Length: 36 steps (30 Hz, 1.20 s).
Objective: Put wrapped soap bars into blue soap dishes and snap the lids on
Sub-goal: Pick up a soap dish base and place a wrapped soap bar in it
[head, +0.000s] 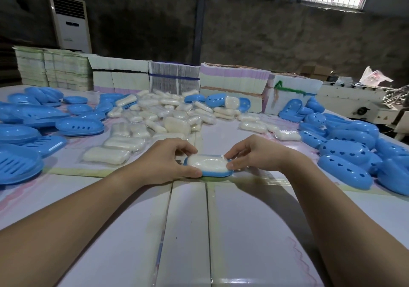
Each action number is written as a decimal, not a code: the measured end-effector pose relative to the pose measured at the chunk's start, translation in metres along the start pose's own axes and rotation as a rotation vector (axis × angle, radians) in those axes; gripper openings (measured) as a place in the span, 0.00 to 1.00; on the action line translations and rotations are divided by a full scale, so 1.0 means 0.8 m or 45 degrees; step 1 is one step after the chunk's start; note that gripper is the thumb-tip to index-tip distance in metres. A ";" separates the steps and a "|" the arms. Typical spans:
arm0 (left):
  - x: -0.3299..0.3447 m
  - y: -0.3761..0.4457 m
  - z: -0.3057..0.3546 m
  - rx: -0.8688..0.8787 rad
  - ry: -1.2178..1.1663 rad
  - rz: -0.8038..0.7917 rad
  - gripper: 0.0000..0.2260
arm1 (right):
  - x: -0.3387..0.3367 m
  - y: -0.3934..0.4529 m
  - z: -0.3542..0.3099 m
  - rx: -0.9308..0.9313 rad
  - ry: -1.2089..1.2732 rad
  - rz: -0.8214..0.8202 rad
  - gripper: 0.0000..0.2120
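Resting in an oval blue soap dish [218, 172] at the middle of the pale, glossy tabletop [243, 231], a wrapped soap bar [208, 164] shows creamy white under crinkled clear film. The left hand [164, 161] pinches its left end and the right hand [254, 155] grips the right end. More wrapped soaps [159, 114] lie heaped behind. Smooth plastic lids [345, 153] pierced with heart holes pile at right; slotted dishes [79, 127] sit at left.
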<state>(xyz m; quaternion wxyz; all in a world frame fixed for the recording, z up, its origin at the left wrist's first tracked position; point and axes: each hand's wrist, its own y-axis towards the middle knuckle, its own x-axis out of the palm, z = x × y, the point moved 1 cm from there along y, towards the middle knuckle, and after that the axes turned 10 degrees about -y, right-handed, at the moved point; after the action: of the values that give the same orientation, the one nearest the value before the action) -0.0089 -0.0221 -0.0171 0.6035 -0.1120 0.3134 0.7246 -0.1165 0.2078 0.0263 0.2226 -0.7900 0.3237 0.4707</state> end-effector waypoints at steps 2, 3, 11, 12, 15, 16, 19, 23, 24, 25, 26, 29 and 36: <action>0.000 0.002 -0.001 -0.007 0.007 -0.006 0.17 | -0.001 -0.001 0.001 0.018 0.006 0.003 0.09; 0.001 0.003 -0.002 -0.015 0.012 -0.014 0.17 | -0.002 -0.001 0.002 0.034 0.030 0.015 0.08; 0.011 0.008 -0.017 0.044 -0.017 -0.050 0.12 | -0.024 0.007 0.053 0.708 -0.375 0.753 0.19; 0.011 0.009 -0.018 0.053 -0.008 -0.054 0.13 | -0.029 0.002 0.063 0.818 -0.471 0.732 0.21; 0.012 0.012 -0.019 0.079 0.013 -0.061 0.14 | -0.033 -0.023 0.100 1.068 -0.620 0.558 0.24; 0.013 0.013 -0.020 0.086 0.010 -0.066 0.14 | -0.032 -0.030 0.112 1.138 -0.622 0.529 0.24; 0.014 0.014 -0.020 0.099 -0.019 -0.083 0.16 | -0.026 -0.040 0.124 1.201 -0.566 0.526 0.26; 0.012 0.013 -0.020 0.102 -0.047 -0.088 0.23 | -0.024 -0.029 0.102 0.861 -0.490 0.670 0.31; 0.012 0.013 -0.019 0.102 -0.049 -0.090 0.23 | -0.025 -0.027 0.098 0.804 -0.487 0.704 0.30; 0.012 0.013 -0.019 0.103 -0.051 -0.093 0.23 | -0.027 -0.027 0.095 0.785 -0.485 0.723 0.30; 0.013 0.013 -0.018 0.102 -0.052 -0.094 0.23 | -0.028 -0.027 0.095 0.796 -0.484 0.706 0.29; 0.013 0.013 -0.015 0.096 -0.040 -0.089 0.21 | -0.023 -0.027 0.102 0.827 -0.549 0.488 0.28; 0.013 0.011 -0.014 0.089 0.001 -0.077 0.14 | -0.014 -0.010 0.095 0.711 -0.528 0.542 0.20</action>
<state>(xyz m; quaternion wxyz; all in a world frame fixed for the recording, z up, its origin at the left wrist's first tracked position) -0.0225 -0.0209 -0.0290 0.6287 -0.1007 0.3351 0.6945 -0.1604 0.2670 0.0019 0.3867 -0.5028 0.5437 0.5495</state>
